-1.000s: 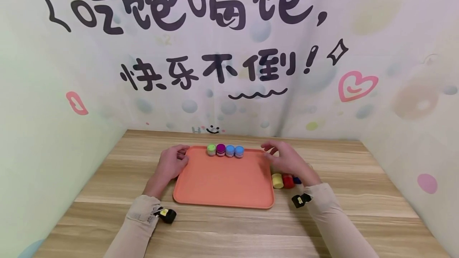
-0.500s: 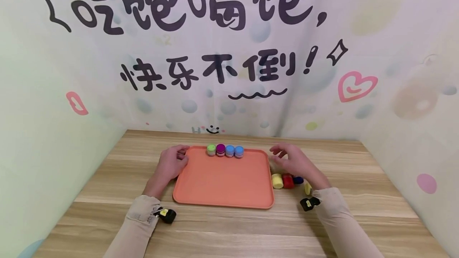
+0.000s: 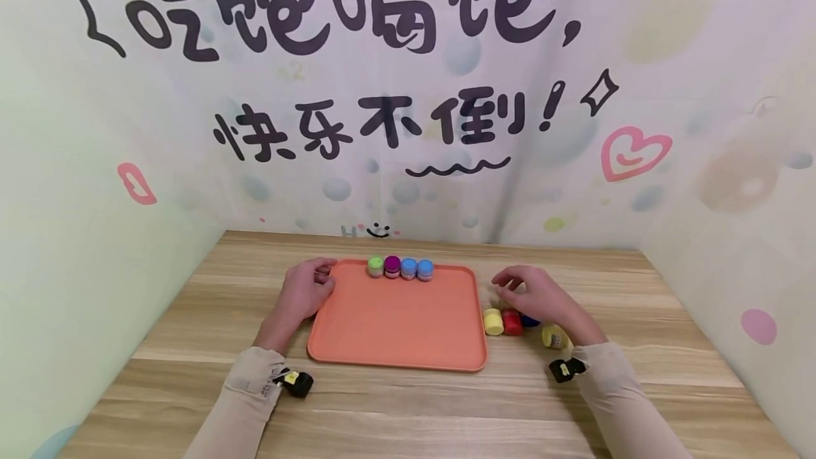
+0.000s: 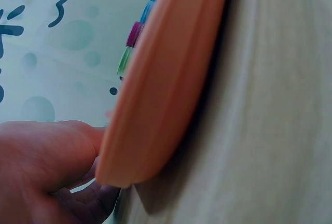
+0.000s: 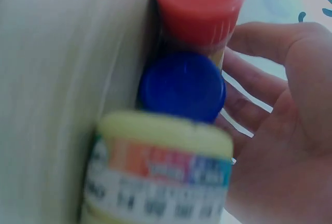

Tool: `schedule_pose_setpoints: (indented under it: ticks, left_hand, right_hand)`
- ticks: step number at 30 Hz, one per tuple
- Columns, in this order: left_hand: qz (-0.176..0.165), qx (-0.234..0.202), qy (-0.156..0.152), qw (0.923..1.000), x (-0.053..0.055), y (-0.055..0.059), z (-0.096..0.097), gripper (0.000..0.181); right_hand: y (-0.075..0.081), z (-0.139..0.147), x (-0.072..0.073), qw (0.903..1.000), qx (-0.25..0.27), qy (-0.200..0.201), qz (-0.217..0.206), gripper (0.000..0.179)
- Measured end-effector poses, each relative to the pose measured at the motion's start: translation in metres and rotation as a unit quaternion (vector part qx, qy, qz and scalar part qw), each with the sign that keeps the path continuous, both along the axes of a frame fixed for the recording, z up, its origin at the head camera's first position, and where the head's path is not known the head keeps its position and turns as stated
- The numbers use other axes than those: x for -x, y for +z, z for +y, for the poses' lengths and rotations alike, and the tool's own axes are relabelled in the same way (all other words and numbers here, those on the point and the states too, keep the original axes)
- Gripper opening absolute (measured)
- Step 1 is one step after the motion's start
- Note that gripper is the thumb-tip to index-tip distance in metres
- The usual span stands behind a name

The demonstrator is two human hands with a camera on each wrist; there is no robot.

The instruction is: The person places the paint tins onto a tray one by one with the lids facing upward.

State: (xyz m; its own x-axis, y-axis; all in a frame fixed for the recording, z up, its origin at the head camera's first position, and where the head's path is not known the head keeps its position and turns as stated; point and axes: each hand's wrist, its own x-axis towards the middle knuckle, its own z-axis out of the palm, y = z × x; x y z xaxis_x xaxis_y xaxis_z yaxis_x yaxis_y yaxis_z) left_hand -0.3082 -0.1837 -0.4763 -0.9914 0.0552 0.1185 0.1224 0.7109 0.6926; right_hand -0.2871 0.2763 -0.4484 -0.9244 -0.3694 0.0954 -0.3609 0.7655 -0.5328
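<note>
My left hand (image 3: 307,290) holds the back left corner of an orange tray (image 3: 395,324), thumb against its rim in the left wrist view. Along the tray's far edge stand a green-lidded jar (image 3: 376,267), a purple-lidded jar (image 3: 392,268) and two blue-lidded jars (image 3: 417,270). Right of the tray, my right hand (image 3: 538,292) hovers with loosely bent fingers and nothing in them. Close below it are a pale yellow jar (image 3: 493,322), a red-lidded jar (image 5: 199,9), a dark blue-lidded jar (image 5: 182,86) and a yellow-lidded jar with a printed label (image 5: 161,175).
The wooden table (image 3: 395,416) meets a printed backdrop (image 3: 433,204) at its far edge. Pale side walls flank it on both sides. Something pale, partly hidden, lies between the tray's right edge and my right fingers.
My right hand has moved right and slightly toward me, away from the tray's back right corner. The labelled yellow jar has come into sight beneath it. My left hand stays put.
</note>
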Motion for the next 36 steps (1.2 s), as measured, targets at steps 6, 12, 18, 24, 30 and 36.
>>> schedule_pose_setpoints:
  ticks: [6, 12, 18, 24, 30, 36]
  left_hand:
    - [0.0, 0.0, 0.001, 1.0, -0.001, 0.0, 0.0, 0.039]
    - [-0.003, 0.002, 0.0, 1.0, -0.001, 0.0, -0.001, 0.04]
    - [-0.003, 0.002, 0.0, 1.0, -0.001, 0.0, -0.001, 0.039]
    - [-0.005, 0.004, 0.004, 1.0, 0.001, 0.0, 0.0, 0.039]
    - [-0.002, 0.003, 0.002, 1.0, 0.001, 0.0, 0.0, 0.039]
    - [0.002, 0.001, -0.001, 1.0, 0.001, 0.001, 0.0, 0.039]
  right_hand:
    - [0.001, 0.008, -0.006, 0.9998, -0.006, 0.005, -0.019, 0.019]
    - [0.003, 0.009, -0.008, 0.9995, -0.022, 0.009, -0.022, 0.018]
    - [0.004, 0.008, -0.008, 0.9989, -0.03, -0.002, -0.035, 0.019]
    - [0.001, 0.012, -0.006, 0.9991, -0.017, -0.031, -0.021, 0.022]
    - [0.002, 0.013, -0.005, 0.999, -0.024, -0.036, -0.007, 0.019]
    - [0.001, 0.013, -0.005, 0.9972, -0.04, -0.06, 0.021, 0.027]
